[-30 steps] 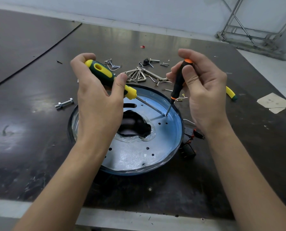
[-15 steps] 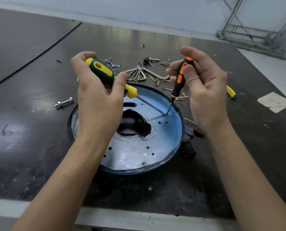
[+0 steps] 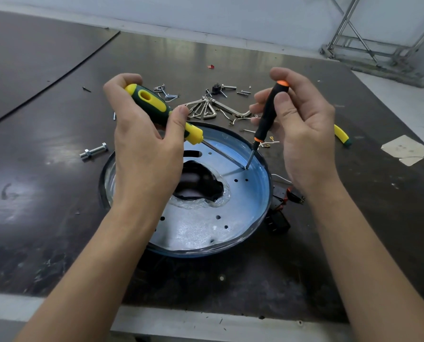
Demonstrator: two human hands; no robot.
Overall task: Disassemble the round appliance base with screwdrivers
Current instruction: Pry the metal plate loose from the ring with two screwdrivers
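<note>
The round appliance base (image 3: 201, 225) lies on the dark table, a shiny metal dish with a blue rim and a ragged hole in its middle. My left hand (image 3: 144, 154) grips a green-and-yellow screwdriver (image 3: 156, 107), its shaft slanting down to the right. My right hand (image 3: 302, 134) pinches a thin black screwdriver with orange cap (image 3: 267, 112), held nearly upright. Both tips meet at one spot on the dish's right inner side (image 3: 246, 167).
Hex keys (image 3: 203, 108), loose screws and small metal parts lie behind the base. A bolt (image 3: 93, 150) lies at the left. A black switch with wires (image 3: 280, 206) sits at the base's right edge. Another yellow-green tool (image 3: 341, 135) and paper scraps (image 3: 405, 149) lie right.
My right hand's fingers have shifted on the black screwdriver, which has turned so its orange stripe no longer shows. The left hand and its screwdriver have stayed almost still.
</note>
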